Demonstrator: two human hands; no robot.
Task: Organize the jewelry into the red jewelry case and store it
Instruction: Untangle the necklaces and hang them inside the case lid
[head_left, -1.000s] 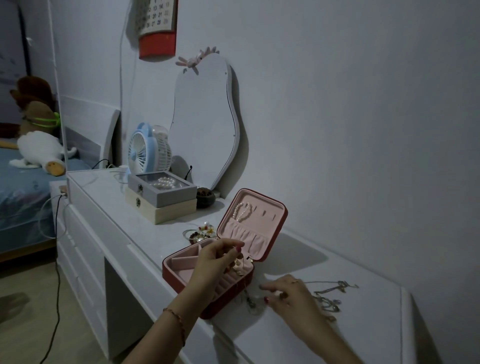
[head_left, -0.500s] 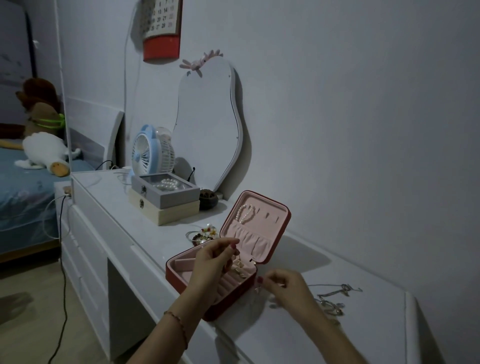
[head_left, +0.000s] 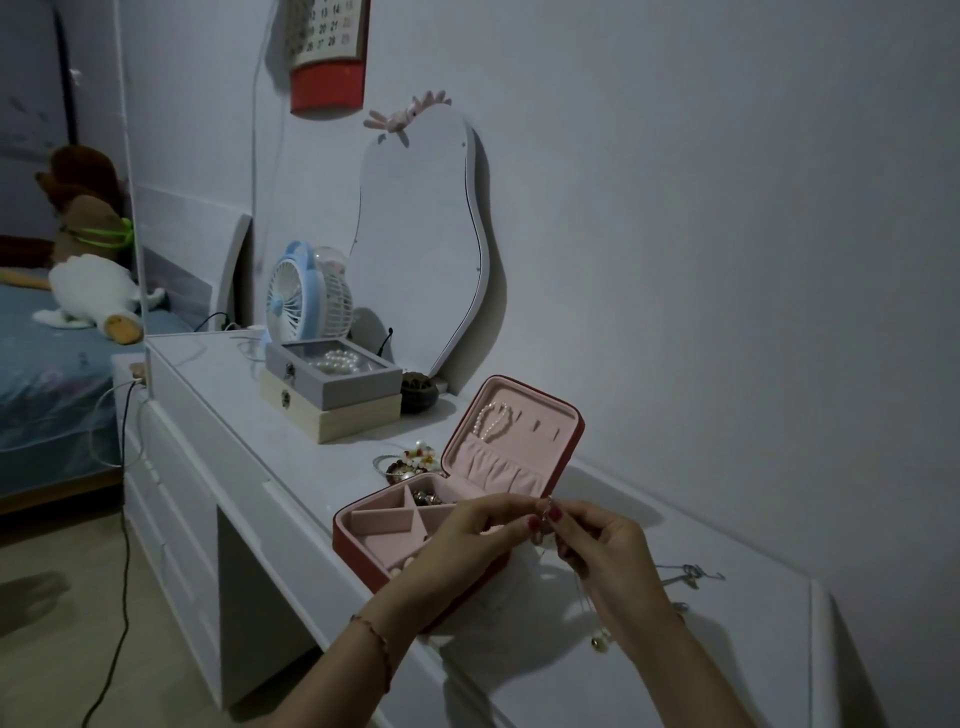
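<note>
the red jewelry case (head_left: 415, 551) is sitting open on the white table (head_left: 519, 675), close to the front edge, with one corner pointing at the person. its lid (head_left: 514, 436) is standing up and leaning back toward the wall, and a pearl bracelet (head_left: 493, 418) is hanging inside the lid. there is bare table room to the right of the case, all the way to the raised right end. a silver chain (head_left: 688, 574) is lying there, well apart from the case.

both hands are meeting just above the right side of the case. the left hand (head_left: 467, 535) is pinching the top of a thin necklace (head_left: 587, 597) with its fingertips. the right hand (head_left: 608, 556) is pinching the same necklace right beside it. the necklace is hanging straight down, long way up and down, with a small gold bead (head_left: 600, 644) at the bottom, in front of the right wrist.

a second ago the right hand was lying low on the table by the chains, and the left hand was over the case. now the right hand is lifted up and the two hands are touching at the necklace.

behind the case are a little pile of beads (head_left: 410, 462), two stacked boxes (head_left: 332, 389), a blue fan (head_left: 301, 296) and a curvy mirror (head_left: 421, 244).
</note>
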